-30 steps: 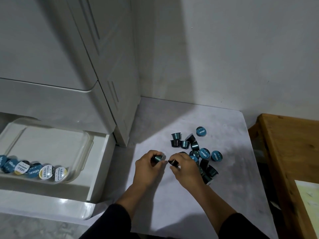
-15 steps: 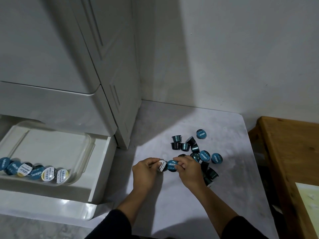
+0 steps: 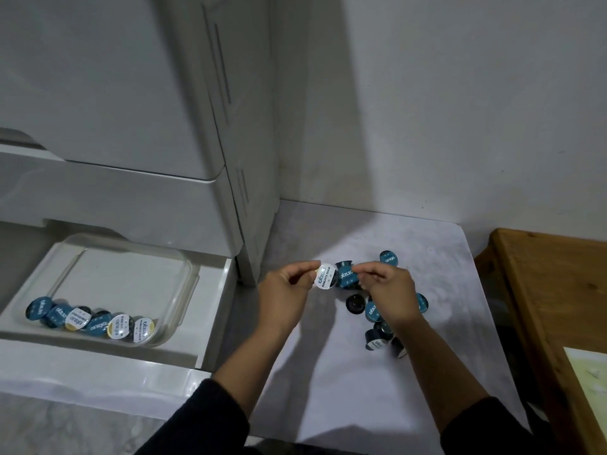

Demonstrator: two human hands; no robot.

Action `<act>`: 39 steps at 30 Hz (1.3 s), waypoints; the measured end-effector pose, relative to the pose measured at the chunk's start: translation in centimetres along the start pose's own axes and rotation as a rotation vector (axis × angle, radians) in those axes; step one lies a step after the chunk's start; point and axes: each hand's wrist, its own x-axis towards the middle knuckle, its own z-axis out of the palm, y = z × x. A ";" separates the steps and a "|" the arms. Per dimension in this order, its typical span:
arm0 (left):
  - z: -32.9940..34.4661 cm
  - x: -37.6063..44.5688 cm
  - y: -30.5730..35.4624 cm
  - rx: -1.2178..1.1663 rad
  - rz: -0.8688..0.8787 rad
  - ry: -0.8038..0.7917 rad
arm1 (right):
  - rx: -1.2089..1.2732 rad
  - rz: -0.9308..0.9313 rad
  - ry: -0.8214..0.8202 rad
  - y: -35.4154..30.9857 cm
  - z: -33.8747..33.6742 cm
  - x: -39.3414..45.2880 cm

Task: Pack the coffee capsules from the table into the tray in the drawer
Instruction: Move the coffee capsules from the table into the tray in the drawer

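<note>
My left hand [image 3: 289, 290] pinches a white-lidded capsule [image 3: 324, 278], lifted above the table with its lid facing me. Beside it my right hand [image 3: 387, 290] pinches a blue-lidded capsule [image 3: 346, 278]. Under and behind my right hand lies a pile of dark teal capsules [image 3: 377, 323] on the pale table [image 3: 328, 382], partly hidden by the hand. To the left, the open drawer [image 3: 210, 310] holds a clear tray [image 3: 187, 274] with a row of several capsules [image 3: 88, 320] along its near side.
A white cabinet [image 3: 164, 110] rises above the drawer, its corner just left of my hands. A wooden table [image 3: 542, 307] stands at the right edge with a pale sheet [image 3: 591, 372] on it. A grey wall is behind.
Both hands have risen off the table, each with a capsule. The capsules have turned so their lids face me.
</note>
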 end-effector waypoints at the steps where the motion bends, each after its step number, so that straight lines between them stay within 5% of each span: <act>1: -0.7 0.0 0.7 0.002 0.021 -0.009 | 0.011 -0.018 -0.005 -0.9 -0.1 -0.2; 13: -13.9 0.2 5.6 0.191 0.140 -0.224 | -0.021 -0.127 -0.238 -9.5 5.0 -4.0; 28: -37.6 9.3 -0.6 0.629 0.180 -0.563 | -0.140 -0.086 -0.467 -16.3 28.1 -8.7; 39: -42.0 14.7 -5.2 0.837 0.213 -0.599 | -0.224 0.116 -0.468 -16.1 37.9 -6.3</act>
